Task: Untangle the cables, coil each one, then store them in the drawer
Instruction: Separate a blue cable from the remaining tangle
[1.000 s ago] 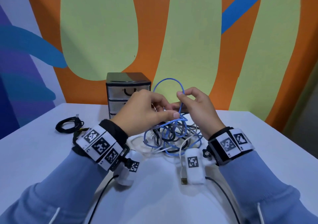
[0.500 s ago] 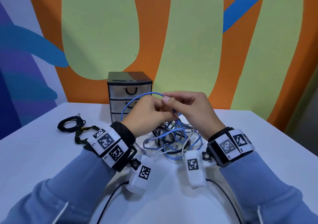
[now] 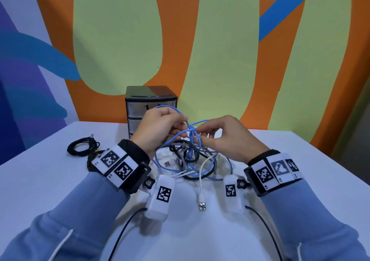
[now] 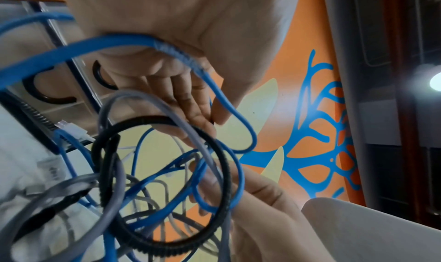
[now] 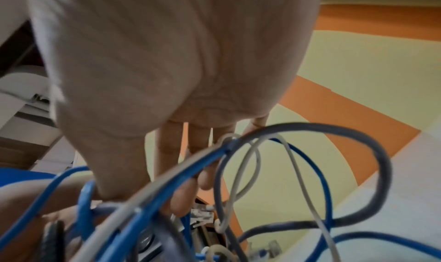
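Note:
A tangle of blue, grey, black and white cables [image 3: 192,160] lies on the white table in front of me. My left hand [image 3: 160,128] is raised over it, fingers curled round a loop of the blue cable [image 3: 172,110]; the left wrist view shows that blue cable [image 4: 186,58] running under the curled fingers. My right hand [image 3: 218,134] pinches blue strands where they cross, just right of the left hand. In the right wrist view the blue cable [image 5: 167,177] passes across the fingers. The small drawer unit [image 3: 151,104] stands behind the hands, its drawers closed.
A coiled black cable [image 3: 83,147] lies on the table to the left. A white USB plug [image 3: 202,201] trails from the tangle toward me. The table [image 3: 300,160] ends at the painted wall behind the drawer unit.
The hands have drawn a little apart. The blue loop has swung left, over the left hand, and blue strands now cross between the two hands.

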The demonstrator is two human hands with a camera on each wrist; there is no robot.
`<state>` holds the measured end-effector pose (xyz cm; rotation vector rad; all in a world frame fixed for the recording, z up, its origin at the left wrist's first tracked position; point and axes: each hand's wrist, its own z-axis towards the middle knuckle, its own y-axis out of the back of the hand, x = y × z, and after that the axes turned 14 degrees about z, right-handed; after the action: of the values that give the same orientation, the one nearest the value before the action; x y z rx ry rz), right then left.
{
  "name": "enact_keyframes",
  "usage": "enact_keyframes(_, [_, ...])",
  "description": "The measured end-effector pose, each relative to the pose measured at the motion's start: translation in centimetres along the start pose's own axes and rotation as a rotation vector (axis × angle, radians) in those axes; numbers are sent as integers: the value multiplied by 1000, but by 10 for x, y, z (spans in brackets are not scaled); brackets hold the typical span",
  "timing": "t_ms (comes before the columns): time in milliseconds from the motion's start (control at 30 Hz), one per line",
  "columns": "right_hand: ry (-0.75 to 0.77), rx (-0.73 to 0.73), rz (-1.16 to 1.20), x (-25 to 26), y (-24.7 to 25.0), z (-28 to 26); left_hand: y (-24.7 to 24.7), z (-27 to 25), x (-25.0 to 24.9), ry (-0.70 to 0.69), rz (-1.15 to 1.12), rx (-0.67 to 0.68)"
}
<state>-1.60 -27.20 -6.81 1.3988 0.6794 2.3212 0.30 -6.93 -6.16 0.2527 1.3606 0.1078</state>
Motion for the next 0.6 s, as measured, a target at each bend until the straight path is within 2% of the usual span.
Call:
enact_keyframes(167, [32,29,125,0,-3,0,1,3,5,-20,40,21])
enact_keyframes(333, [-44,84,252,2,-4,-1,3,6,11,-46,53,-10])
enact_keyframes(533, [-108,103,305,-3,-10,0,2,6,15,-60,33,50])
enact_keyframes(600, [-138,149,331,-2,-10,0,4,8,13,-92,119,0])
